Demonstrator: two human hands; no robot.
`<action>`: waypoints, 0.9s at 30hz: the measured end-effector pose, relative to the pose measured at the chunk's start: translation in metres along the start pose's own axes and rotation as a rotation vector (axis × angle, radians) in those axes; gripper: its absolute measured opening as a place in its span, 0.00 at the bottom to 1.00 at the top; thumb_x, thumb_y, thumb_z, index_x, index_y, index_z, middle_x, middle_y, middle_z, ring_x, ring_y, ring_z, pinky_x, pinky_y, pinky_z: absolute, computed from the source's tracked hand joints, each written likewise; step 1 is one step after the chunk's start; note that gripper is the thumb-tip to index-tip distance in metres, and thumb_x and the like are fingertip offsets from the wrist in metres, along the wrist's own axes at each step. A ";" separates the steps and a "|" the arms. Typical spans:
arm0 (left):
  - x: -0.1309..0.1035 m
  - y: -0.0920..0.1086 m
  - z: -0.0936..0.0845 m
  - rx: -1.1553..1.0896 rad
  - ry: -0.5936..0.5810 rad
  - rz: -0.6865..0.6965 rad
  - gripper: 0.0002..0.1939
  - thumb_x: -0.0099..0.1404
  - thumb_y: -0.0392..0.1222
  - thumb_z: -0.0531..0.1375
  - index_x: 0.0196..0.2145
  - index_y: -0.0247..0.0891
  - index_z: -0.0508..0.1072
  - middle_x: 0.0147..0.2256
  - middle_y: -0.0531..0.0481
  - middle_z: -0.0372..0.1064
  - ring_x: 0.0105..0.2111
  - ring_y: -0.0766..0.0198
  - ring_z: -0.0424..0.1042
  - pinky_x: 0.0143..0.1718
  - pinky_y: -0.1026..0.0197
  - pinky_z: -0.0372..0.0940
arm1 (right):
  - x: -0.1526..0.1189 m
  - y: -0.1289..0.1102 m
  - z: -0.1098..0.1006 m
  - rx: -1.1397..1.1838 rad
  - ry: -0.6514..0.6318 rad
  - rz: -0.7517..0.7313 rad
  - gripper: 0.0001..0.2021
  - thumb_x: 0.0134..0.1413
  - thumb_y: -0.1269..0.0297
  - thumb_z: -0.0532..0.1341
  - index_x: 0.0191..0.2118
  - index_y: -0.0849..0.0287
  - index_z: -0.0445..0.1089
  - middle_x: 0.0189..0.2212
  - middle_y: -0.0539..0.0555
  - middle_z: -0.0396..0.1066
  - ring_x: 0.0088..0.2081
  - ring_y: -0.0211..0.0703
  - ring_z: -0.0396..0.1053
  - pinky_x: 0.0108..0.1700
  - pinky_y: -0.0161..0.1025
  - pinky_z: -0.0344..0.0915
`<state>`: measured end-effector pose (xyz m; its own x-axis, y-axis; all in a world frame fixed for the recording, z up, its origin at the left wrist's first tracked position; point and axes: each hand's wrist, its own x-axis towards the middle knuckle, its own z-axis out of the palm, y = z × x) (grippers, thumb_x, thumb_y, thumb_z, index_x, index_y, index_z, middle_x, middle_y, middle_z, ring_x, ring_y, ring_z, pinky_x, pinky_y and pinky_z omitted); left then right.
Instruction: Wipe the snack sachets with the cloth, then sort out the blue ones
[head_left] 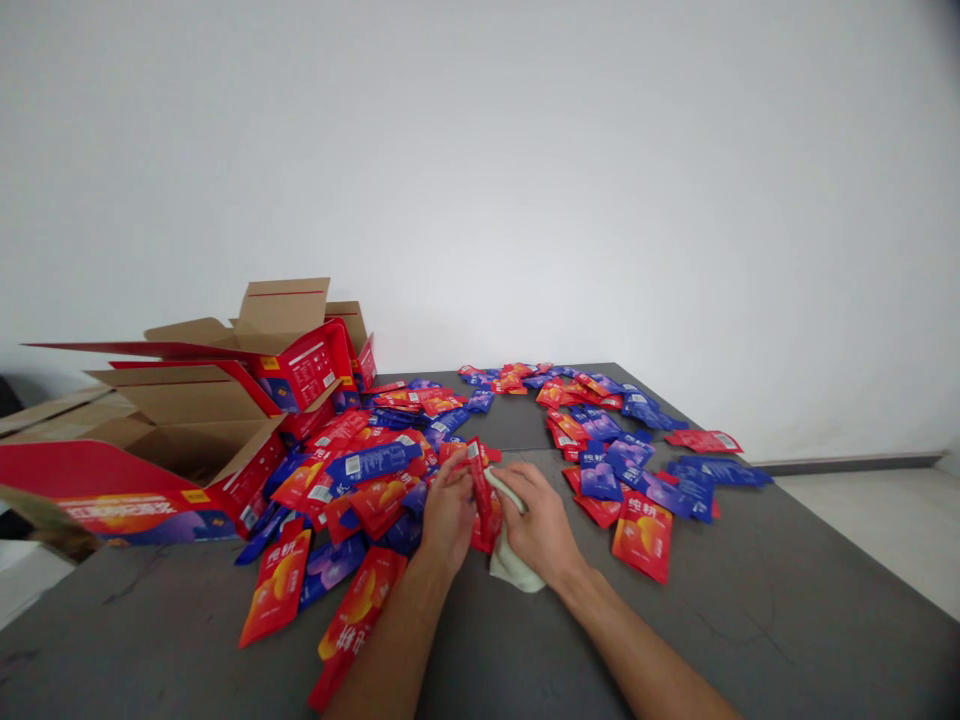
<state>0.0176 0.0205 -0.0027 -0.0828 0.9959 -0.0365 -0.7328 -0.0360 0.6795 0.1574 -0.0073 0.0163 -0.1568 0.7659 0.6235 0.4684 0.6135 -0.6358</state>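
Between my two hands, above the middle of the dark table, a red pouch [486, 505] stands roughly on edge. My left hand [450, 510] is closed on the pouch from its left side. A pale green cloth [514, 568] is bunched in my right hand [538, 520] and pressed against the pouch's right side; its lower end hangs toward the table. My right fingertips are partly hidden by the cloth. Just left of my left hand lies a heap of red and blue pouches [382, 495], some overlapping. To the right of my right hand is a looser spread of similar pouches [643, 535].
Open red cardboard boxes [247, 475] with raised brown flaps stand on the left side. More pouches [517, 378] lie along the far edge of the table [720, 590], near a white wall [525, 200]. A red pouch [703, 441] lies by the right edge.
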 end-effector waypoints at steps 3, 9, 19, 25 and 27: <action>-0.002 0.000 0.005 -0.020 -0.063 -0.143 0.16 0.61 0.50 0.63 0.41 0.36 0.76 0.35 0.45 0.78 0.37 0.57 0.78 0.41 0.57 0.72 | -0.007 -0.007 0.008 0.004 -0.081 -0.086 0.20 0.62 0.73 0.53 0.53 0.48 0.73 0.48 0.55 0.70 0.52 0.44 0.68 0.55 0.43 0.67; -0.012 0.001 0.016 0.018 -0.125 -0.300 0.21 0.65 0.56 0.59 0.42 0.35 0.76 0.36 0.42 0.78 0.40 0.53 0.78 0.41 0.53 0.73 | -0.008 -0.004 0.008 -0.097 -0.095 -0.063 0.19 0.62 0.72 0.53 0.53 0.48 0.73 0.48 0.56 0.70 0.51 0.46 0.67 0.53 0.42 0.68; -0.017 -0.007 0.017 0.119 -0.155 -0.306 0.20 0.62 0.55 0.62 0.42 0.36 0.77 0.31 0.45 0.77 0.36 0.55 0.78 0.37 0.57 0.73 | -0.003 0.002 -0.004 -0.242 -0.062 -0.001 0.19 0.61 0.72 0.53 0.53 0.50 0.73 0.50 0.56 0.69 0.51 0.49 0.66 0.52 0.42 0.66; -0.008 0.001 0.010 0.131 -0.074 -0.189 0.19 0.61 0.50 0.63 0.45 0.34 0.77 0.37 0.42 0.79 0.39 0.52 0.78 0.42 0.53 0.72 | -0.007 -0.014 0.001 -0.133 -0.335 -0.126 0.19 0.54 0.77 0.56 0.45 0.49 0.75 0.45 0.51 0.72 0.50 0.43 0.68 0.51 0.37 0.65; -0.006 0.001 0.007 0.245 -0.029 -0.076 0.19 0.60 0.45 0.64 0.48 0.36 0.77 0.43 0.41 0.78 0.43 0.52 0.77 0.47 0.51 0.70 | -0.007 -0.012 0.001 -0.132 -0.371 -0.109 0.18 0.53 0.77 0.56 0.44 0.49 0.76 0.44 0.51 0.73 0.49 0.42 0.69 0.52 0.36 0.65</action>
<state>0.0223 0.0154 0.0031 -0.0119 0.9970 -0.0759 -0.5507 0.0568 0.8328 0.1523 -0.0203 0.0189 -0.5035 0.7301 0.4620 0.5358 0.6834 -0.4959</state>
